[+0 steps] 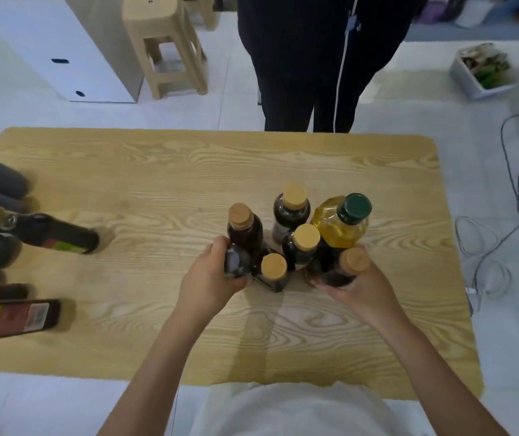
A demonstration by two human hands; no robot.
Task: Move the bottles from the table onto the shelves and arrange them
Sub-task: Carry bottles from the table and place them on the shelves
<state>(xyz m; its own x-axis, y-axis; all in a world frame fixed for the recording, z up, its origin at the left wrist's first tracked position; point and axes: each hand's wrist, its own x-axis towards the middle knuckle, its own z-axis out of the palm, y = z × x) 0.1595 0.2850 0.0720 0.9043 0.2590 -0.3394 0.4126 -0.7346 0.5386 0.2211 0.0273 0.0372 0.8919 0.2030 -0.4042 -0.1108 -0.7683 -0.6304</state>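
Observation:
A cluster of bottles stands at the middle right of the wooden table (157,171). Several are dark with tan caps, one being the far bottle (291,207). A yellow oil bottle (343,226) has a green cap. My left hand (212,280) grips a dark-capped bottle (236,262) at the cluster's left. My right hand (358,286) holds a dark tan-capped bottle (346,269) at its right. Two more dark bottles stand at the left edge: one with a metallic top (53,234) and a labelled one (15,317).
A person in dark clothes (314,58) stands at the table's far side. A tan stool (166,45) and a white cabinet (56,48) are on the floor behind. Grey cables (510,196) and a box (481,70) lie to the right. No shelves are in view.

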